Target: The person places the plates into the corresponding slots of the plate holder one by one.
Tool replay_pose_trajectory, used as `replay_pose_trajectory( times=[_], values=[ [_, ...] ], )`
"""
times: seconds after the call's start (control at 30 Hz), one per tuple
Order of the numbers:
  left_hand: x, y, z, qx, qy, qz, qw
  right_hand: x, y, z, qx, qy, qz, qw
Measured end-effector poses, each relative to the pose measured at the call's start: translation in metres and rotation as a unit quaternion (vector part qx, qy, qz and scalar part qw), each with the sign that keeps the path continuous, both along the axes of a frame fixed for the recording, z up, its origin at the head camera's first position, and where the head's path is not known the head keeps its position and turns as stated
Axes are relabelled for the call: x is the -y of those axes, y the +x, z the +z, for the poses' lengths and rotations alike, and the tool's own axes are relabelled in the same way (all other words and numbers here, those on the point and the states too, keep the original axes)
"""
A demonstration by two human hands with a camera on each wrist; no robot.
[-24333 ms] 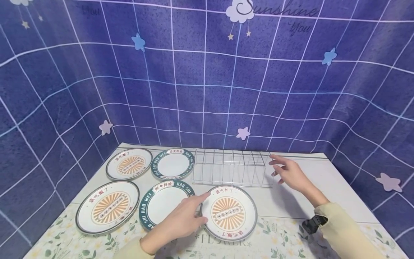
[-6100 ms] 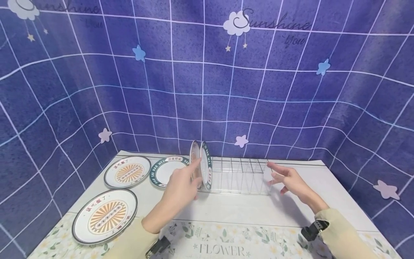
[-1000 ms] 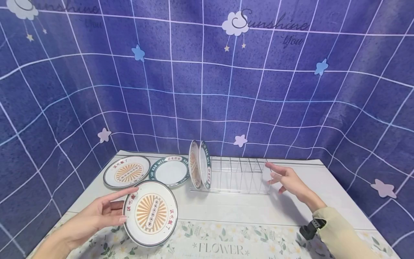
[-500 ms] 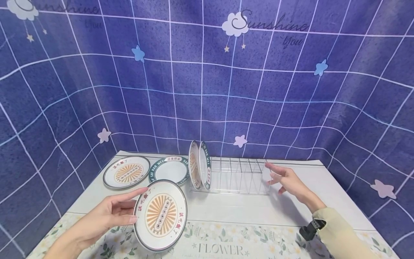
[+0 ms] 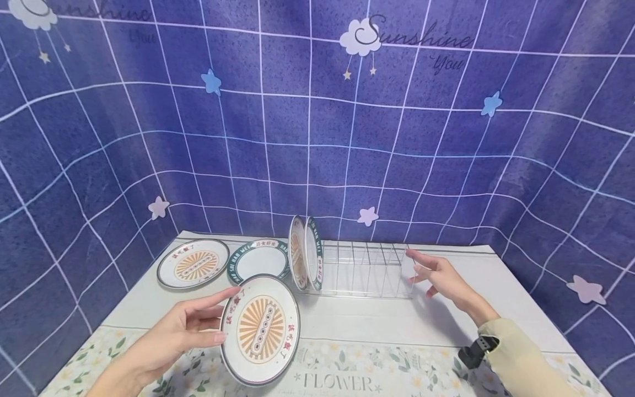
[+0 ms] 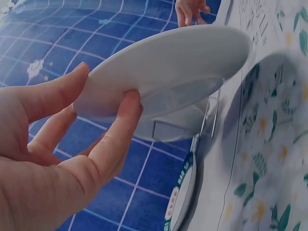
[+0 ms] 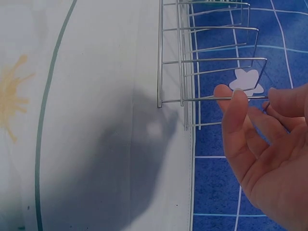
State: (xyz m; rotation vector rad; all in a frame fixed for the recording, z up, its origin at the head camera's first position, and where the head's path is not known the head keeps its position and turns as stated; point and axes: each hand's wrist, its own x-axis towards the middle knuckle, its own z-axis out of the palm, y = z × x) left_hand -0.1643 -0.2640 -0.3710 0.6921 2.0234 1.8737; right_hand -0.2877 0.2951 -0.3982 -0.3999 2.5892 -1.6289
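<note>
Blue gridded curtain [image 5: 317, 110] out back, pale table [image 5: 357, 320] below. Left grip [image 5: 175, 331] has a tilted plate [image 5: 260, 330] pinched by its 9 o'clock rim; wire rack [image 5: 367, 264] sits at the plate's 2 o'clock, long axis 9-to-3, right grip [image 5: 443, 277] pinching its 3 o'clock end.

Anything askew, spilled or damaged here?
Nothing stands out: no visible spills or chips. The racked plates stand on edge in the rack, the flat plates lie face up, and the tilted plate is simply held in the left grip.
</note>
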Motion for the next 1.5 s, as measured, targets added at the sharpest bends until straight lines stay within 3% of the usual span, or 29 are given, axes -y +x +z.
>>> replay_pose_trajectory(
  times=[0.23, 0.63, 0.87, 1.0, 1.2, 1.5],
  values=[
    [-0.017, 0.006, 0.006, -0.002, -0.012, 0.025, 0.9996, 0.001, 0.0, -0.002, 0.003, -0.003, -0.003, 1.0],
    [-0.044, 0.013, 0.019, -0.03, 0.008, 0.014, 0.9994, 0.002, 0.0, 0.0, 0.005, -0.007, 0.0, 1.0],
    [-0.064, 0.012, 0.022, -0.049, 0.044, 0.016, 0.9977, 0.001, 0.001, 0.002, 0.001, -0.008, -0.002, 1.0],
    [-0.076, 0.012, 0.025, -0.06, 0.05, 0.045, 0.9959, 0.0, 0.001, 0.002, 0.005, -0.013, -0.001, 0.9999],
    [-0.094, 0.01, 0.03, -0.068, 0.021, 0.099, 0.9925, 0.001, 0.002, 0.002, 0.021, -0.033, 0.0, 0.9992],
    [-0.111, 0.003, 0.031, -0.074, -0.006, 0.127, 0.9891, 0.004, 0.003, 0.004, 0.02, -0.051, 0.01, 0.9985]
  ],
)
